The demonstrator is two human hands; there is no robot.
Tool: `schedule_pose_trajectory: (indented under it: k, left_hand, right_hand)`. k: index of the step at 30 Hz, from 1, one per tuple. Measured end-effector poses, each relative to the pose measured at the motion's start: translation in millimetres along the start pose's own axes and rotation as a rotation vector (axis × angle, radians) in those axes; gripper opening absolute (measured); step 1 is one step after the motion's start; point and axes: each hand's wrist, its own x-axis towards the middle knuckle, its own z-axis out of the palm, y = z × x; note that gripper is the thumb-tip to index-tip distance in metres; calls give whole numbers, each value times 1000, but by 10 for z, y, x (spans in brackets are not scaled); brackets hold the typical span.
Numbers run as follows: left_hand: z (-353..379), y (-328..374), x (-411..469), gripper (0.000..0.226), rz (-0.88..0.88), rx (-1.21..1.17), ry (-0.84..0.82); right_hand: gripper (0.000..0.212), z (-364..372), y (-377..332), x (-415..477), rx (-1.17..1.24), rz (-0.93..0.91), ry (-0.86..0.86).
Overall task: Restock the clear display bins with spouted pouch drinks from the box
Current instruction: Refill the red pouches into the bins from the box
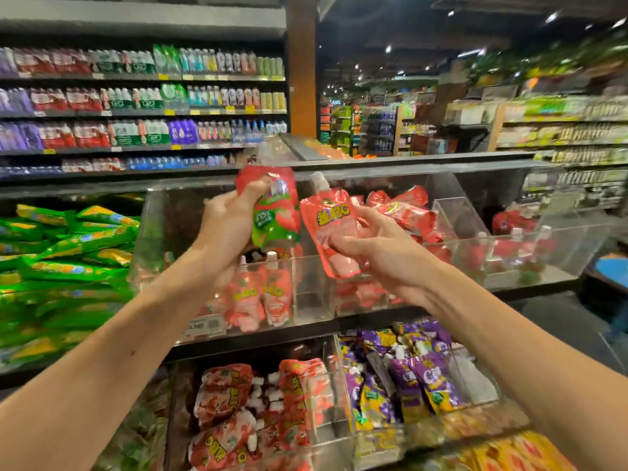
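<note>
Blur smeared the far shelves; the price label was unreadable; fingers of the left hand lay hidden behind the green-and-red pouch.

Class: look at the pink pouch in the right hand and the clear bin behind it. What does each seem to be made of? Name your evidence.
Pink pouch in the right hand: thin flexible plastic film, perhaps laminated, glossy; it creases and shows highlights. Its white spout looks rigid plastic. Clear bin: rigid transparent plastic, likely acrylic; stock shows through, edges gleam.

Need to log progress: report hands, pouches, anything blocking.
Left hand grips green-and-red pouch. Right hand holds pink pouch at upper clear bin. Nothing seen blocking.
</note>
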Motion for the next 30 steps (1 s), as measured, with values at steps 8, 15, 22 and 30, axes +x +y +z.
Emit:
schedule_pose_trajectory:
  k: [8, 15, 22, 30]
  left_hand:
    - [61, -160, -193, 39, -310, -274, -195]
    - [27, 47, -407, 38, -152, -113, -175]
    - [-323, 134, -253, 44, -215, -284, 18]
    - [-950, 197, -73, 28, -94, -91, 189]
  right_hand:
    - [29, 95, -10, -11, 160, 52, -58]
    - [39, 408, 65, 57, 98, 55, -1]
    - [36, 723, -7, 122, 159, 97, -160]
    - [23, 1147, 39, 719, -318, 105, 52]
